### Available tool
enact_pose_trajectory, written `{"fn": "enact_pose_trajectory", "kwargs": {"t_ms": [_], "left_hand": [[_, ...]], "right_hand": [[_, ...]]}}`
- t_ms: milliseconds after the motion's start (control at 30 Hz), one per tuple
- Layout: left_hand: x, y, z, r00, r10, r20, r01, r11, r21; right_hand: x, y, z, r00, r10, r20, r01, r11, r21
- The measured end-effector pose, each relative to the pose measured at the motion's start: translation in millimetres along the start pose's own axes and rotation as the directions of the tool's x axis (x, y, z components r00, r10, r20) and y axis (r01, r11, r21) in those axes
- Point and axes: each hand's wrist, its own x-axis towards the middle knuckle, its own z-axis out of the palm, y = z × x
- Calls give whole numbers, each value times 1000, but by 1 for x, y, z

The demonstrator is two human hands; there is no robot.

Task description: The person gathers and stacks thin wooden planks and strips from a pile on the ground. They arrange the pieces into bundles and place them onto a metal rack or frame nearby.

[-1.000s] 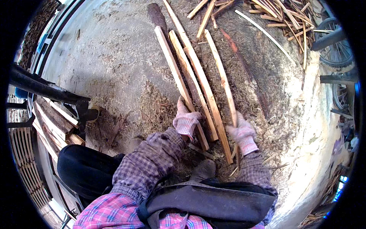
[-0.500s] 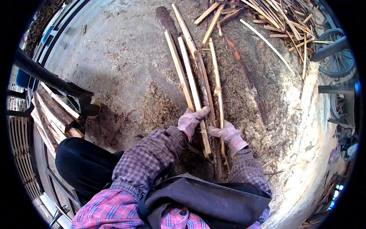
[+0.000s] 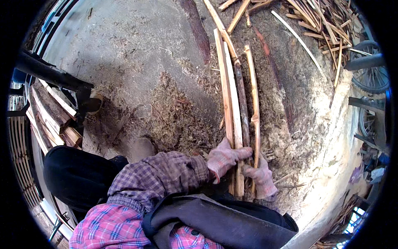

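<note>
My left hand, in a pale pinkish knit glove, is wrapped round the near part of two pale wood strips, which lie side by side. Its fingers reach across their top toward a bark-covered strip just to the right. My right hand, gloved alike, is closed round the lower part of a knotted wood strip. That strip stands a little apart from the others, all pointing away from me. The gloves hide where the fingers meet the wood.
Debris and a dark bark slab cover the ground ahead. A heap of thin wood strips lies far right, near a spoked wheel. At left, split wood sits beside a dark metal bar.
Both hands and the strips have shifted right in the view. The two pale strips now lie closer together, and my hands are nearer each other. The right hand has closed round the knotted strip.
</note>
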Motion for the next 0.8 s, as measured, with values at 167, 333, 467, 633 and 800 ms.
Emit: {"fn": "enact_pose_trajectory", "kwargs": {"t_ms": [167, 333, 467, 633, 800], "left_hand": [[-17, -15, 15, 999, 23, 22, -21, 998, -52], [-5, 22, 66, 966, 186, 179, -215, 964, 155], [8, 87, 96, 810, 507, 296, -578, 777, 250], [19, 147, 124, 606, 630, 486, -776, 602, 188], [31, 140, 88, 698, 572, 432, -716, 580, 389]], "right_hand": [[-38, -32, 9, 999, 0, -52, -5, 995, -103], [-50, -64, -2, 896, -360, -261, 266, 904, -334], [-33, -130, 9, 808, -546, -220, 438, 808, -395], [-35, -201, 36, 650, -722, -239, 597, 679, -426], [35, -136, 18, 779, -610, -142, 605, 792, -83]]}}
